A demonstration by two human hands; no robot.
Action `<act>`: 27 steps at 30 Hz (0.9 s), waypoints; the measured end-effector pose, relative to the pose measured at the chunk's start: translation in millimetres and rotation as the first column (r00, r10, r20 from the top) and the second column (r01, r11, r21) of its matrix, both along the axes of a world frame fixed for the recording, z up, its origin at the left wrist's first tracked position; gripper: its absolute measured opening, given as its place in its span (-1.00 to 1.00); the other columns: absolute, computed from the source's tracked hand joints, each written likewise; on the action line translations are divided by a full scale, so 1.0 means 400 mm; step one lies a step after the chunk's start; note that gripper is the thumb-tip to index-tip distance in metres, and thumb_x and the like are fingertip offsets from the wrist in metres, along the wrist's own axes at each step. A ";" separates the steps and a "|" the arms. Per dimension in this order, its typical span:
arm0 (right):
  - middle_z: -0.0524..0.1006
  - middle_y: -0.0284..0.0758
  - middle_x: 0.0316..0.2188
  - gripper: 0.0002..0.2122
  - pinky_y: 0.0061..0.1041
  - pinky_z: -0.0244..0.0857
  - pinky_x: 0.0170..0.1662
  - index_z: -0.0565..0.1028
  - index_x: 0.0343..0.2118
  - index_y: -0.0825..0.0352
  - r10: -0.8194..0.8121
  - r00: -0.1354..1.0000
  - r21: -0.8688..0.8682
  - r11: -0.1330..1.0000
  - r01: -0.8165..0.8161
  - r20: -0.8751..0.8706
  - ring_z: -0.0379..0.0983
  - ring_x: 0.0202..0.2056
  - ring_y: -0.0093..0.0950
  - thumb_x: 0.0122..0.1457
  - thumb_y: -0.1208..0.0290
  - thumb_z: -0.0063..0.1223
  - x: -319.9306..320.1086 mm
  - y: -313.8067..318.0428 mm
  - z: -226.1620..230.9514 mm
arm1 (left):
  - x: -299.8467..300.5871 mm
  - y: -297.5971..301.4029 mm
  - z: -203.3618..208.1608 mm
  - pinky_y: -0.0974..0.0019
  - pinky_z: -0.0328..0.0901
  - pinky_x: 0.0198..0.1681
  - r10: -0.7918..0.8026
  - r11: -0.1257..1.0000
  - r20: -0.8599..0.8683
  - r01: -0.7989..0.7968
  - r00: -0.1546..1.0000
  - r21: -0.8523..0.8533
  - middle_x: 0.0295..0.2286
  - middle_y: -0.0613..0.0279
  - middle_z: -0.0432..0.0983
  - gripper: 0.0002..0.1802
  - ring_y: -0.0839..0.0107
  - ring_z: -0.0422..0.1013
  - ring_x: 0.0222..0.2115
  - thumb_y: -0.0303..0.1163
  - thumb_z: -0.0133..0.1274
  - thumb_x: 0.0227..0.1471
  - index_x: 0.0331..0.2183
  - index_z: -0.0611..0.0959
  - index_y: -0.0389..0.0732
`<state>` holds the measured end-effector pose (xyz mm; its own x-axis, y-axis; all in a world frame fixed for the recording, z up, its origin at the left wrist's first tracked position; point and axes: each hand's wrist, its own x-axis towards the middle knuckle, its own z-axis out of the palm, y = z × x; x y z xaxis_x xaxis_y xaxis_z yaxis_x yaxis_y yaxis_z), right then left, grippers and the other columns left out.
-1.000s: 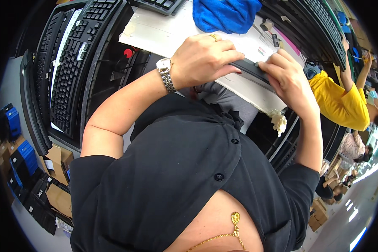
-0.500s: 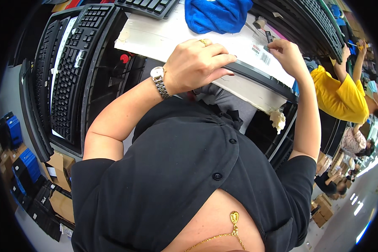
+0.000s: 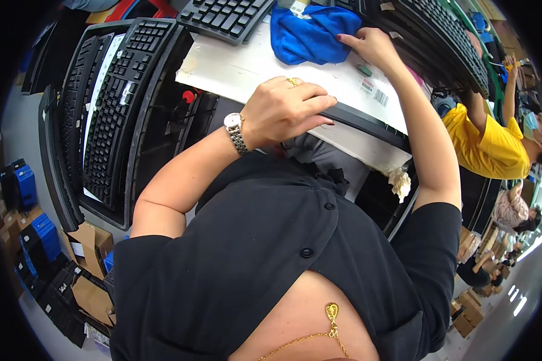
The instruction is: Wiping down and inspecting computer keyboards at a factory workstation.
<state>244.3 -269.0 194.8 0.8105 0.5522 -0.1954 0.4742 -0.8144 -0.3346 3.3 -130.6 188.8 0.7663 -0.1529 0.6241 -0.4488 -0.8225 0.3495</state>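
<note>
Right grip (image 3: pixel 376 49) at rumpled blue cloth (image 3: pixel 307 37)

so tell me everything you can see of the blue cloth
The blue cloth is bright, plain blue and looks like soft, towel-like fabric. It lies crumpled in loose folds, not spread flat, on the far part of the white table, just right of a dark keyboard. The right hand is at its right edge and seems to touch it; whether it grips is unclear.
</note>
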 end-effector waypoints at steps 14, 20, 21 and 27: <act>0.55 -0.13 -0.02 -0.59 -0.43 0.36 0.10 0.49 0.12 0.34 0.288 0.891 0.931 0.213 0.297 -0.350 0.49 0.02 -0.35 0.19 0.44 -0.06 -0.075 -0.329 0.338 | 0.010 0.007 0.002 0.44 0.34 -0.38 0.004 1.000 -0.006 -0.004 1.000 -0.014 -0.25 0.48 0.65 -0.69 0.52 0.45 -0.51 -0.15 0.30 -0.03 -0.22 0.73 -0.03; 0.56 -0.32 -0.16 -0.78 -0.53 0.37 -0.13 0.59 -0.07 0.33 0.412 0.895 0.703 0.689 -0.180 -0.174 0.47 -0.27 -0.50 0.25 0.44 0.17 -0.154 -0.317 0.259 | 0.014 0.007 0.004 0.46 0.33 -0.39 -0.006 1.000 -0.002 0.006 1.000 -0.010 -0.26 0.47 0.65 -0.69 0.52 0.45 -0.51 -0.15 0.30 -0.03 -0.22 0.74 -0.03; 0.56 -0.33 -0.17 -0.81 -0.53 0.37 -0.13 0.61 -0.11 0.32 0.461 0.874 0.639 0.722 -0.267 -0.156 0.46 -0.28 -0.49 0.24 0.45 0.17 -0.165 -0.294 0.221 | 0.014 0.007 0.002 0.46 0.33 -0.39 -0.001 1.000 0.000 0.001 1.000 -0.013 -0.26 0.47 0.65 -0.69 0.52 0.45 -0.52 -0.14 0.30 -0.03 -0.23 0.74 -0.03; 0.57 -0.31 -0.22 -0.85 -0.53 0.36 -0.14 0.64 -0.21 0.37 0.426 0.838 0.368 0.881 -0.297 -0.342 0.46 -0.30 -0.46 0.17 0.47 0.21 -0.194 -0.231 0.214 | 0.015 0.010 0.006 0.45 0.34 -0.39 0.002 1.000 0.004 -0.002 1.000 -0.017 -0.25 0.46 0.65 -0.69 0.52 0.46 -0.51 -0.15 0.31 -0.04 -0.23 0.74 -0.05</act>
<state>166.6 -361.2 280.6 0.4255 0.8718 -0.2427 0.4862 -0.4465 -0.7512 9.3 -126.8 191.2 0.7640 -0.1404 0.6297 -0.4485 -0.8173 0.3619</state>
